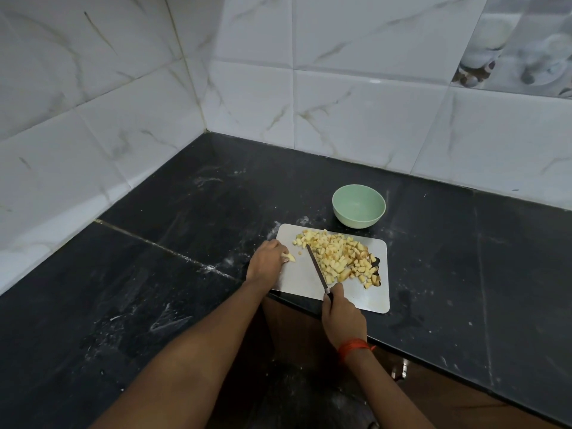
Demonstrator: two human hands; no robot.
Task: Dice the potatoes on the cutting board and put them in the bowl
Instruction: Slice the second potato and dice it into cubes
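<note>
A pale cutting board [303, 284] lies at the front edge of the black counter. A heap of diced potato [339, 258] covers its far right part. My right hand [342, 314] grips the handle of a knife [316, 266], whose blade lies along the left side of the heap. My left hand [266, 260] rests on the board's left edge and pinches a small potato piece [289, 257]. A light green bowl [359, 205], with nothing in it, stands just behind the board.
The black stone counter [185, 243] runs into a corner of white marble-look wall tiles [247, 88]. White powdery smears mark the counter left of the board. The counter's front edge cuts in just below the board, with brown cabinet [297, 329] beneath.
</note>
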